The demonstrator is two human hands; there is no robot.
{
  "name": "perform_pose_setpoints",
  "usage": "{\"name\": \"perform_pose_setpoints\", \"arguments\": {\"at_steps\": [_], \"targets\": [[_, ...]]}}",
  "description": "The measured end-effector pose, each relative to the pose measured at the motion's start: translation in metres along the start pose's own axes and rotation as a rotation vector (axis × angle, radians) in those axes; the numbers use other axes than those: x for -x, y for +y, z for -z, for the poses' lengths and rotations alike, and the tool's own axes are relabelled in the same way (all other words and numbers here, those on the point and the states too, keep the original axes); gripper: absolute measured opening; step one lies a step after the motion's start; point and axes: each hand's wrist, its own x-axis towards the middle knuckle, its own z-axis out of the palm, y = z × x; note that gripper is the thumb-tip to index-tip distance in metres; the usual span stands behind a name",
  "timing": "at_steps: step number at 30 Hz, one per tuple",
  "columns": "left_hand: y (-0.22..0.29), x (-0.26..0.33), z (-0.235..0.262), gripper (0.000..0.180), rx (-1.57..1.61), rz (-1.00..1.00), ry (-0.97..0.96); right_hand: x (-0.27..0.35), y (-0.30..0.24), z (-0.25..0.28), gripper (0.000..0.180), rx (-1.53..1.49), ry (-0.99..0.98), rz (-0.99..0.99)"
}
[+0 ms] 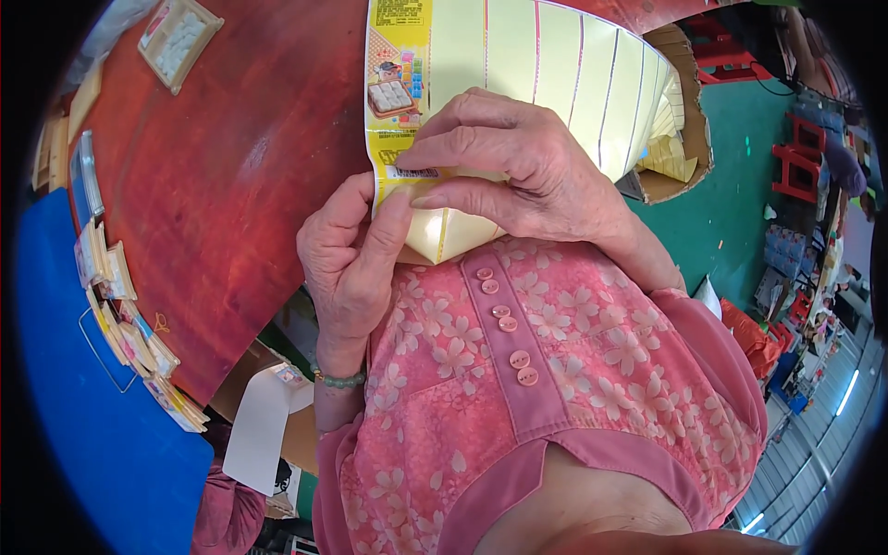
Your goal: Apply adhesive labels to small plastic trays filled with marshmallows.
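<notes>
Keep your left hand (347,254) and right hand (504,166) pinching the yellow sheet (546,74) (frame centre); crease its corner evenly.

Yellow printed card sheet (518,74), scored into panels, lying over the red-brown table (231,166); near end pinched by left hand (347,264) from below and right hand (504,171) from above. Green bead bracelet (338,377) on left wrist. Pink floral buttoned blouse (555,370). Folded small boxes (129,324) ranged along the table's left edge. Tray of white pieces (180,39), far left. Open cardboard box (680,111) at right, on green floor (731,213).
</notes>
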Motion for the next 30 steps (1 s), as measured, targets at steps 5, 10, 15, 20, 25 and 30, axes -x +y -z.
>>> {"name": "perform_pose_setpoints", "arguments": {"at_steps": [5,10,15,20,25,30], "targets": [[0.005,0.0,-0.002,0.02,0.117,0.087,-0.021,0.0,0.001,0.0,0.024,-0.019,-0.008,-0.012],[0.005,0.0,-0.002,0.019,0.011,0.046,-0.056,0.001,0.002,-0.002,0.021,-0.061,0.005,-0.028],[0.0,0.0,-0.005,0.015,-0.161,-0.068,-0.039,0.003,0.003,-0.002,0.019,-0.046,0.008,-0.046],[0.0,-0.002,-0.005,0.014,-0.234,-0.053,-0.062,0.003,0.001,0.0,0.017,0.031,0.015,-0.001],[-0.002,-0.008,-0.008,0.01,-0.287,-0.151,-0.066,0.006,-0.003,0.0,0.014,0.087,0.079,-0.015],[-0.004,-0.006,-0.01,0.01,-0.273,-0.136,-0.07,0.009,-0.008,-0.001,0.012,0.125,0.095,-0.077]]}}
